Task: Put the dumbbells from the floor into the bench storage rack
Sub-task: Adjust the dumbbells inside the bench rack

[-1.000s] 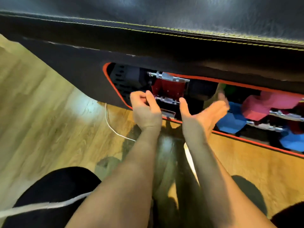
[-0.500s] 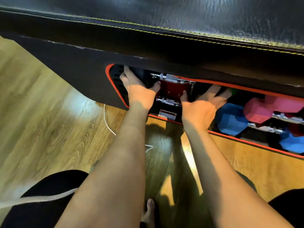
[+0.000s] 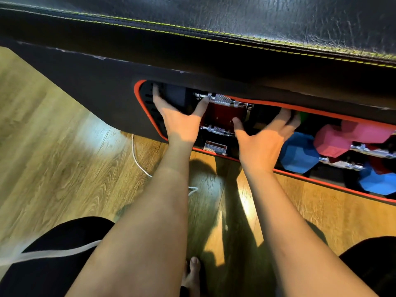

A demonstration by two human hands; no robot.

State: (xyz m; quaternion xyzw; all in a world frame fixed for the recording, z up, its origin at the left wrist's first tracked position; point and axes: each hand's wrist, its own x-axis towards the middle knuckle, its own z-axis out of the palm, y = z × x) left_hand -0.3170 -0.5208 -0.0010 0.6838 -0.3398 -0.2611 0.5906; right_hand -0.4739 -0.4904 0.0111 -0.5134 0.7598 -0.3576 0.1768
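Reaching into the bench storage rack [image 3: 150,116], both hands press on a black dumbbell lying at the rack's left end. The left hand [image 3: 180,121] lies with fingers straight over the dumbbell's left head [image 3: 174,96], thumb out toward the knurled chrome handle [image 3: 222,99]. The right hand [image 3: 261,142] is spread flat against the dark right head, which is mostly hidden in shadow. To the right sit a blue dumbbell [image 3: 299,152] and a pink dumbbell [image 3: 334,139], touching each other. Likely risks: fingertips are deep under the padded bench top [image 3: 214,24], so a sliding weight could pinch them against the red-trimmed edge, or the dumbbell could roll back out if released unseated.
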